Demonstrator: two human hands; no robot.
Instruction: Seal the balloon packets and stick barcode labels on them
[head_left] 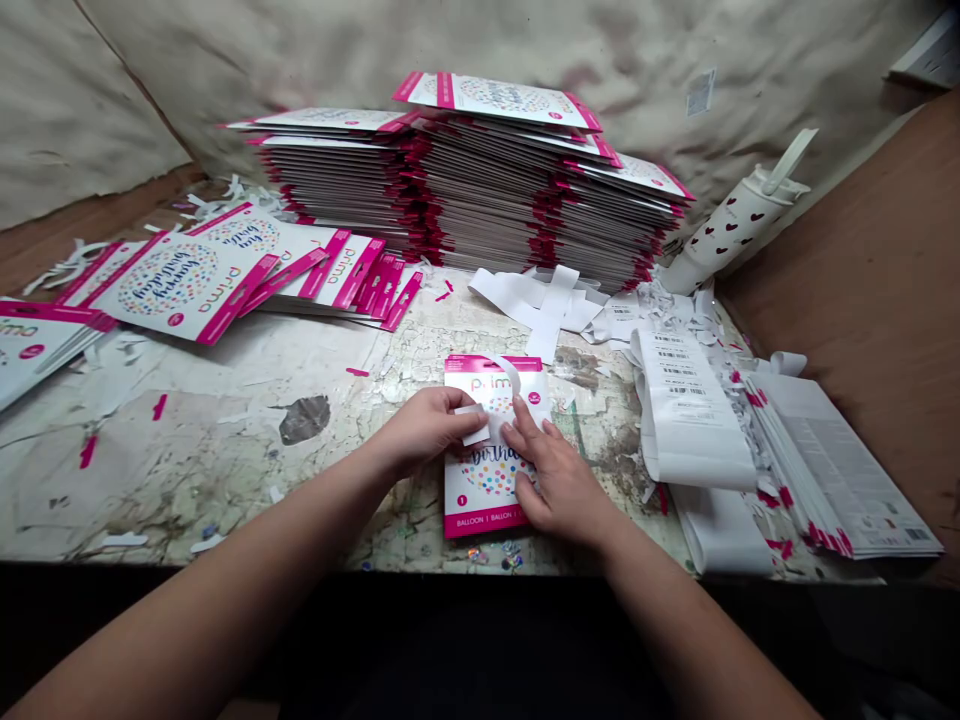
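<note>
A pink-and-white balloon packet [487, 490] printed with coloured dots lies flat near the table's front edge. Over its upper left side, my left hand [431, 428] pinches a small white paper strip [474, 425] between thumb and fingers. A narrow curled end of white paper [506, 372] rises just above, across the packet's header. My right hand [559, 470] rests on the packet's right side with its fingers apart. Part of the packet's printing is hidden under both hands.
Tall stacks of packets [487, 190] stand at the back. Loose packets [180, 280] overlap at the left. On the right are a barcode label strip [694, 420], a pile of turned-over packets [840, 460] and a heart-patterned tumbler [731, 230]. Paper scraps [555, 305] lie about.
</note>
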